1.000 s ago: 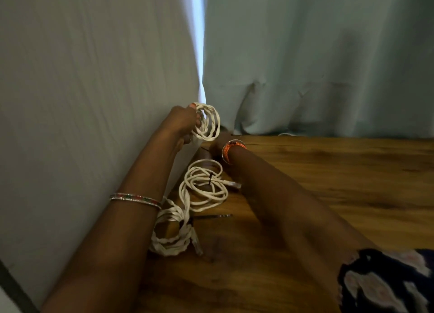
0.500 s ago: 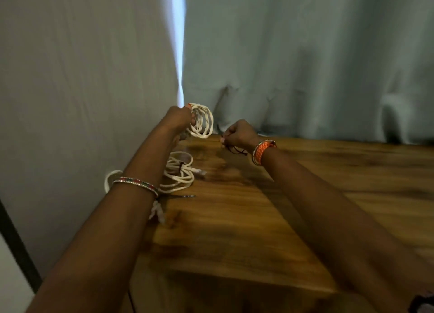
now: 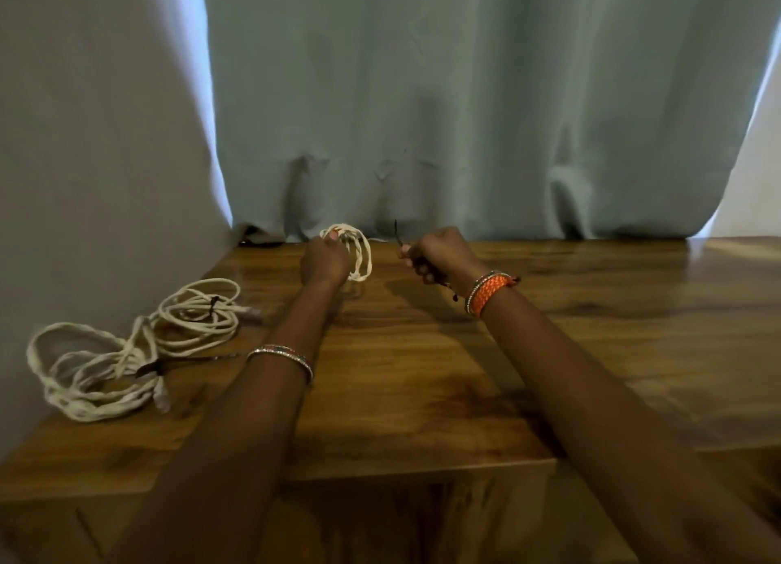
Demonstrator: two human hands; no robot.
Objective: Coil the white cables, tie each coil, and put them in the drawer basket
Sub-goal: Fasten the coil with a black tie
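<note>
Left hand (image 3: 323, 261) grips a small white cable coil (image 3: 357, 250) held up above the far part of the wooden desk (image 3: 422, 373), nr the curtain (image 3: 465, 98). Right hand (image 3: 437, 252) fisted round a thin black tie (image 3: 399, 236), just beside the coil w/o touching. Two more coils at desk's left edge: tied coil (image 3: 198, 314) & a looser coil (image 3: 88, 373), touching each other

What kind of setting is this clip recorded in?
Probably a room in a home: a polished wooden table stands against pale curtains with daylight at their edges, and white cable coils lie on it.
</note>
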